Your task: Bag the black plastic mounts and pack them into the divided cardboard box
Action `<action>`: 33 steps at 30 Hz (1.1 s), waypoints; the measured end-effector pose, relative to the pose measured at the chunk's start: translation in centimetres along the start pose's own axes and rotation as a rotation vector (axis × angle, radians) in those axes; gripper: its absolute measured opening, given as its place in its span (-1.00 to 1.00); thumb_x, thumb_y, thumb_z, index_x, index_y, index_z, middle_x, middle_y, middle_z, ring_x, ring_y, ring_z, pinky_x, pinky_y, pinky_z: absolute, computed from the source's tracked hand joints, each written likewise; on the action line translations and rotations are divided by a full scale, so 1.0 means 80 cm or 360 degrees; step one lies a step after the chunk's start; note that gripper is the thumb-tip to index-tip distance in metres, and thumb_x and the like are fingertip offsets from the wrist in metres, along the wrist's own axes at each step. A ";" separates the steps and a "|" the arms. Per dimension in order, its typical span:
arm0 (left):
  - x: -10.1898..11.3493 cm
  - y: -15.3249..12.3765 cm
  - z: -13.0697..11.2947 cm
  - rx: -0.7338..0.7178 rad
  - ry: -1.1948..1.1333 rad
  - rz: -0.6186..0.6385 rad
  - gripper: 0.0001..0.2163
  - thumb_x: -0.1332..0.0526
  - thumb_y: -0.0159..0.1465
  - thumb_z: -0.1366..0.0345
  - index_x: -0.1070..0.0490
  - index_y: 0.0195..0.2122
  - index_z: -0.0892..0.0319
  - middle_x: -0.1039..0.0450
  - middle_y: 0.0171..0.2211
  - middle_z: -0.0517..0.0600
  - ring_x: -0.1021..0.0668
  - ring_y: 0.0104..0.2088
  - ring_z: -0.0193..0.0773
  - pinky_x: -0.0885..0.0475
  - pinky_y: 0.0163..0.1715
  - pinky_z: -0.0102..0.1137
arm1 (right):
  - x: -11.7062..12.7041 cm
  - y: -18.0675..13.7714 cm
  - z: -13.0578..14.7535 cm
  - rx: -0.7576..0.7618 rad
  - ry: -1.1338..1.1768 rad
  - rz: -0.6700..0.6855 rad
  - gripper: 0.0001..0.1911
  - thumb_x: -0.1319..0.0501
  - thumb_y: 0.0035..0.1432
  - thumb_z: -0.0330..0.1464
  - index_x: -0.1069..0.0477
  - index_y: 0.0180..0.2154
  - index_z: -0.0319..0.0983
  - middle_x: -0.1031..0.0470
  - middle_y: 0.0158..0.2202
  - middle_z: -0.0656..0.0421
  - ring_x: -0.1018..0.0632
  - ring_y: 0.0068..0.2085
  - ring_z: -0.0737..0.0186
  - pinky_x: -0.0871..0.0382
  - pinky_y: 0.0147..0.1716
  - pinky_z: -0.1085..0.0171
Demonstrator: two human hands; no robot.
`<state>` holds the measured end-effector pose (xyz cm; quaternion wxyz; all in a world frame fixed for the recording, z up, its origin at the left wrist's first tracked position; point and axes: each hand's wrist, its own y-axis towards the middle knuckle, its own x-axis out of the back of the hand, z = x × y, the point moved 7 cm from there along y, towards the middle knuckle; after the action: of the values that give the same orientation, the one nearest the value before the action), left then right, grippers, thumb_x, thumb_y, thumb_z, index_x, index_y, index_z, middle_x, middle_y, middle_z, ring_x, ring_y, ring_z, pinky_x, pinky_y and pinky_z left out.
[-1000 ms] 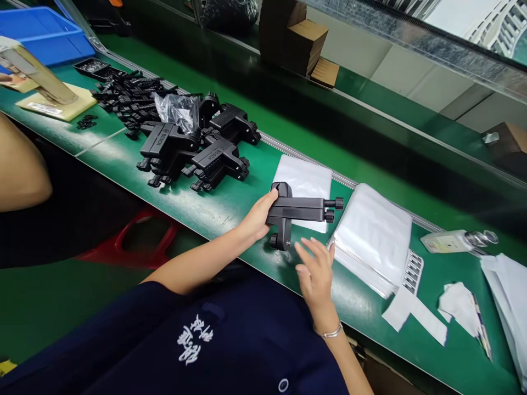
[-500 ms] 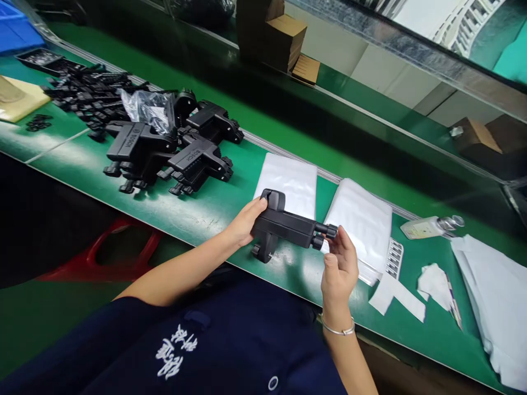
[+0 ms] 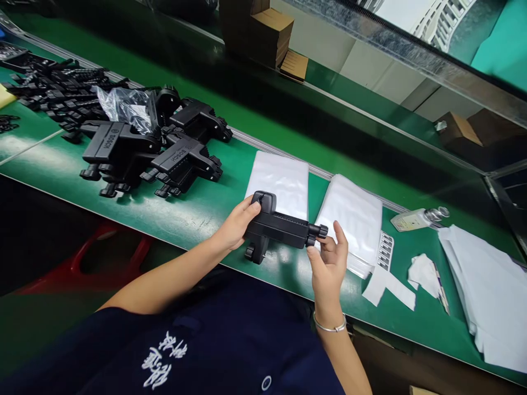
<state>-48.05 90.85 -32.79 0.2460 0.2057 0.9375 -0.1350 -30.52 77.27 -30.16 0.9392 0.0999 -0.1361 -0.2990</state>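
Note:
I hold a black plastic clamp mount (image 3: 280, 227) above the front part of the bench. My left hand (image 3: 236, 222) is closed around its wider end, thumb on top by the rounded jaw. Two ribbed knobs stick out of the other end, the upper one (image 3: 323, 231) further out than the lower one (image 3: 310, 241). At the lower knob, my right hand (image 3: 329, 263) has its thumb and bent fingers closed in a pinch, the index finger raised. Several similar clamp mounts, some marked BOSCH (image 3: 181, 159), lie in a group to the left.
Two stacks of white plastic bags (image 3: 280, 175) (image 3: 354, 214) lie behind my hands. Further right are a bottle (image 3: 414, 219), crumpled paper (image 3: 424, 274), a pen (image 3: 442, 288) and white sheets (image 3: 489, 302). A pile of black parts (image 3: 61, 90) covers the far left. A red stool (image 3: 82, 269) stands below.
The view has shifted, so the bench things appear further left. My left hand keeps its grip on the clamp mount. My right fingers have moved closer around the lower knob.

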 end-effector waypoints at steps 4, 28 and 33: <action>0.002 -0.002 0.001 -0.0040 0.0023 -0.0075 -0.52 -0.39 0.03 -0.07 -0.46 -0.20 0.21 -0.49 -0.36 -0.05 -0.51 -0.38 -0.32 -0.40 -0.41 -0.50 | -0.001 0.004 -0.010 -0.0077 0.0015 -0.0057 -0.40 -0.27 0.17 -0.22 -0.17 0.20 -0.07 -0.43 -0.23 0.17 -0.51 -0.15 0.22 -0.40 -0.02 0.12; -0.040 -0.020 -0.012 -0.0078 0.0265 0.0712 -0.24 -0.36 0.10 0.19 -0.11 0.31 0.10 -0.29 0.22 0.13 -0.32 0.23 0.03 -0.25 0.16 -0.21 | -0.058 0.004 -0.066 -0.0826 0.0985 0.0043 -0.66 -0.28 0.07 -0.04 -0.45 -0.24 -0.15 -0.59 -0.30 0.20 -0.59 -0.28 0.25 -0.53 -0.18 0.19; -0.044 -0.015 -0.028 -0.0163 0.0810 0.0690 -0.32 -0.26 0.12 0.31 -0.11 0.29 0.10 -0.40 0.06 0.11 -0.45 0.07 -0.08 -0.34 0.07 -0.21 | -0.068 -0.011 -0.081 -0.0931 0.0857 0.0130 -0.62 -0.18 0.12 0.02 -0.48 -0.25 -0.13 -0.60 -0.25 0.14 -0.61 -0.22 0.15 -0.55 -0.19 0.15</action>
<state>-46.71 89.48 -28.92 0.0370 0.4147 0.9089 0.0234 -33.25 80.45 -37.58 0.9412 -0.1023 0.2021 -0.2506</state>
